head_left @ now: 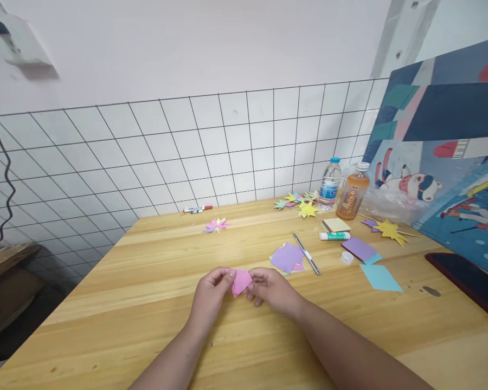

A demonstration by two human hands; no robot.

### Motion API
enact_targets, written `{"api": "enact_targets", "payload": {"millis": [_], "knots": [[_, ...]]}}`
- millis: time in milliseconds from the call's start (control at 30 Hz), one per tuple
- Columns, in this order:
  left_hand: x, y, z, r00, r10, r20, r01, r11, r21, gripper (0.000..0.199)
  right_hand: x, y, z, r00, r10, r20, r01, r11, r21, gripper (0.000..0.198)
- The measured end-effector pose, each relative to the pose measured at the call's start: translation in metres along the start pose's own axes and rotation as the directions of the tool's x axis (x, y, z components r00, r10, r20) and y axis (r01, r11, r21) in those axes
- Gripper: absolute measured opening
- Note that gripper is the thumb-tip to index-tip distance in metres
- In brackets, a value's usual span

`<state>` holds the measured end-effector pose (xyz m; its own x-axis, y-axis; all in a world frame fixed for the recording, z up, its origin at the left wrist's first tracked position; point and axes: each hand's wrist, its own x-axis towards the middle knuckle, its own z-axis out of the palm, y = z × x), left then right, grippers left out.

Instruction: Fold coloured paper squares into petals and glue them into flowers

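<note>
A small folded piece of pink paper (241,281) is held up between both hands, just above the wooden table (154,319). My left hand (212,291) pinches its left edge, thumb on the front. On the other side, my right hand (273,290) has its fingers closed at the paper's right edge. To the right of the hands lies a small pile of cut paper with a purple piece (287,257) on top. Beside that pile rests a slim craft knife or pen (307,254).
Further right are a glue stick (334,236), tape roll (347,258), purple sheets (361,250), blue sheet (381,278) and dark phone (467,281). Behind stand a water bottle (329,184) and orange drink bottle (353,192). Paper stars (308,209), a pink star (216,225) and markers (197,209) lie near the wall.
</note>
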<state>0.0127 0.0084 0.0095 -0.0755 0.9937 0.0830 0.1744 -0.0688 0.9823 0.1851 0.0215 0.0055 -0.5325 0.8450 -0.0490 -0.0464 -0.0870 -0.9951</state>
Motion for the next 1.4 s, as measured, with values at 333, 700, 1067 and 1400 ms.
{"api": "enact_targets", "payload": {"millis": [333, 700, 1067, 1400], "knots": [[-0.006, 0.003, 0.008, 0.988, -0.049, 0.149, 0.053, 0.998, -0.024, 0.038, 0.004, 0.004, 0.002, 0.989, 0.001, -0.148, -0.018, 0.994, -0.111, 0.029], [-0.003, 0.002, 0.005, 0.999, -0.013, 0.04, 0.012, 1.0, 0.025, 0.033, -0.001, 0.006, 0.006, 0.991, -0.023, -0.135, -0.015, 0.963, -0.271, 0.019], [-0.005, 0.003, 0.002, 0.999, 0.047, -0.002, -0.047, 0.999, 0.015, 0.037, 0.001, 0.008, 0.005, 0.988, -0.044, -0.147, -0.004, 0.951, -0.308, 0.014], [0.003, -0.005, -0.001, 0.999, -0.001, 0.045, 0.002, 1.0, -0.019, 0.03, 0.002, 0.008, -0.004, 0.967, -0.168, -0.19, 0.058, 0.876, -0.48, 0.017]]}}
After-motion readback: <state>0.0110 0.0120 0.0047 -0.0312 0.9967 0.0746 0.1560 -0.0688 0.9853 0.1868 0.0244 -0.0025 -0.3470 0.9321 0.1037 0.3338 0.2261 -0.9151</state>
